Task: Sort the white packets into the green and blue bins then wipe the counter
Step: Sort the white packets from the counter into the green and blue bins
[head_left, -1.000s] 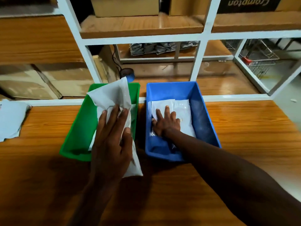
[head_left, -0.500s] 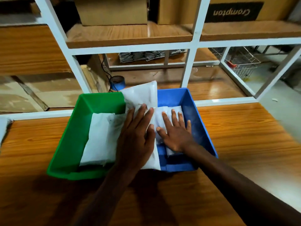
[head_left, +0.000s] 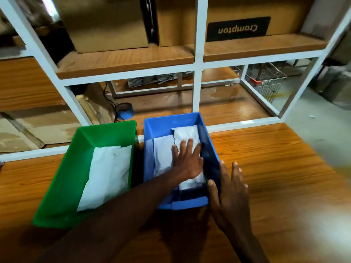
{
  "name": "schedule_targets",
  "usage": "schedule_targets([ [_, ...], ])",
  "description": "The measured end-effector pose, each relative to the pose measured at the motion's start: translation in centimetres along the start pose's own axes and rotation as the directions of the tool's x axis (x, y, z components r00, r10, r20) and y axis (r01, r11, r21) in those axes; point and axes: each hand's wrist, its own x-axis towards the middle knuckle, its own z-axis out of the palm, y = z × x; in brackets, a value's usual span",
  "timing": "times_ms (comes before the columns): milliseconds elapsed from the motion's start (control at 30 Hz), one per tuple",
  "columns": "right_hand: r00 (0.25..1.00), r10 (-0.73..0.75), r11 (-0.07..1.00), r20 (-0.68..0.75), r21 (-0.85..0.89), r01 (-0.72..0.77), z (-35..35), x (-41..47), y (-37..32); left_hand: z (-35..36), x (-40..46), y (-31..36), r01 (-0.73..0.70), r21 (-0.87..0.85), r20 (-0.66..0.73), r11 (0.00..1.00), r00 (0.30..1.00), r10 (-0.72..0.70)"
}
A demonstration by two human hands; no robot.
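Two bins stand side by side on the wooden counter. The green bin on the left holds one white packet lying flat. In the blue bin on the right lie two white packets, one along its left side and another on top towards the right. My left hand reaches across into the blue bin and rests flat on the upper packet, fingers spread. My right hand is outside the blue bin's right wall, fingers apart and holding nothing, thumb near the bin's front corner.
A white-framed shelf rises just behind the bins, with cardboard boxes on its wooden boards. A blue tape roll and cables lie behind the green bin. A wire basket sits at the back right.
My left hand carried its white packet from over the green bin into the blue bin and laid it flat. My right hand came out of the blue bin to its right side.
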Motion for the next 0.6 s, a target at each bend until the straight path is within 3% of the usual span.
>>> schedule_targets([
  [133,1.000,-0.002,1.000,-0.016,0.015,0.003,0.2,0.0,-0.3,1.6,0.2,-0.1,0.008,0.089,0.040,0.996,0.999,-0.011],
  [333,0.999,-0.011,1.000,0.049,0.020,0.010,-0.5,-0.2,-0.3,-1.9,-1.6,0.3,-0.014,0.010,0.050,1.000,0.999,0.014],
  [400,0.998,-0.027,1.000,0.049,0.009,0.027,-1.0,-0.2,-0.5,-3.4,-3.8,0.1,-0.077,-0.055,-0.039,0.995,0.996,0.075],
  [467,0.996,-0.086,0.996,-0.040,0.025,0.087,-1.9,-0.4,-1.2,-4.9,-7.2,-0.6,-0.190,-0.068,-0.234,0.979,0.957,0.170],
  [533,0.956,-0.198,0.970,-0.218,0.095,0.223,-3.1,-1.2,-2.4,-5.3,-11.5,-1.9,-0.273,-0.063,-0.422,0.960,0.879,0.222],
  [600,0.873,-0.277,0.912,-0.400,0.177,0.370,-3.8,-2.8,-4.0,-6.0,-16.8,-2.5,-0.282,-0.130,-0.485,0.951,0.854,0.187],
])
